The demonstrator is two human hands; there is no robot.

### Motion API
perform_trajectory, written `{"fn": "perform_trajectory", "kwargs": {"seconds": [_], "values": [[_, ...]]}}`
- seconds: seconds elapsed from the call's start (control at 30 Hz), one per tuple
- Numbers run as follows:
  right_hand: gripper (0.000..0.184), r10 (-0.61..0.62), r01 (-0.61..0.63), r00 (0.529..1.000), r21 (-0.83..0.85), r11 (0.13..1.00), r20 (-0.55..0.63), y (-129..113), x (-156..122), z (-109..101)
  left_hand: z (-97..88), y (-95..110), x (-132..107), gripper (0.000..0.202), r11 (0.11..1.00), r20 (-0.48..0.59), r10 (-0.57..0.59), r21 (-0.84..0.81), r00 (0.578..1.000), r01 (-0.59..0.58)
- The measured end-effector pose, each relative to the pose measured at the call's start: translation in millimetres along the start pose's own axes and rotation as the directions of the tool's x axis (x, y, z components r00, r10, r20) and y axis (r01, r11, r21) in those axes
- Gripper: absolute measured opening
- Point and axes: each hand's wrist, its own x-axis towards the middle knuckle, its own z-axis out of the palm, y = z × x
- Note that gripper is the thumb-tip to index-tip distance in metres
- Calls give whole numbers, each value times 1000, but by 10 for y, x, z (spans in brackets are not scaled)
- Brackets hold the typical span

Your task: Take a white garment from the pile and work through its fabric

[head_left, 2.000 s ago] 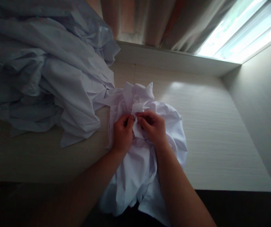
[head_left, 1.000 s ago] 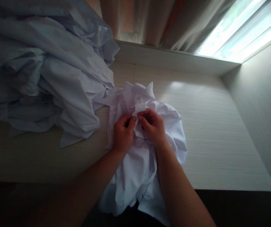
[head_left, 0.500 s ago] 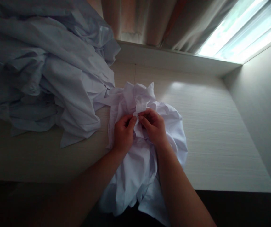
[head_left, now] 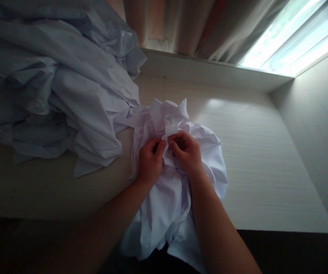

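Observation:
A crumpled white garment (head_left: pixel 164 194) lies on the pale tabletop, and its lower part hangs over the front edge. My left hand (head_left: pixel 151 160) pinches a small fold of it between thumb and forefinger. Close beside it, my right hand (head_left: pixel 187 152) pinches the same spot from the other side, the fingertips nearly touching. Just beyond the fingers a whiter, semi-sheer patch (head_left: pixel 172 128) shows on the cloth. Whether a button or other small piece sits between the fingertips I cannot tell.
A large heap of white cloth (head_left: pixel 89 95) covers the left of the table (head_left: pixel 266 163) and reaches the garment. Behind stand a low ledge (head_left: pixel 209 72) and brown curtains (head_left: pixel 175 26), with a bright window (head_left: pixel 295 34). A pale wall (head_left: pixel 318 114) bounds the right side.
My right fingers have shifted very slightly at the pinched fold. Otherwise the garment, the heap and both arms look the same.

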Motion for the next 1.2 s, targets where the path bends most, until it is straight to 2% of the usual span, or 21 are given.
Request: {"fn": "perform_trajectory", "kwargs": {"seconds": [0.6, 1.2], "values": [[7, -32, 32, 999, 1, 999, -15, 12, 7, -3, -6, 37, -23, 18, 998, 47, 55, -45, 997, -53], [7, 2, -2, 1000, 64, 998, 2, -23, -7, -33, 8, -5, -23, 14, 997, 89, 80, 11, 993, -81]]}}
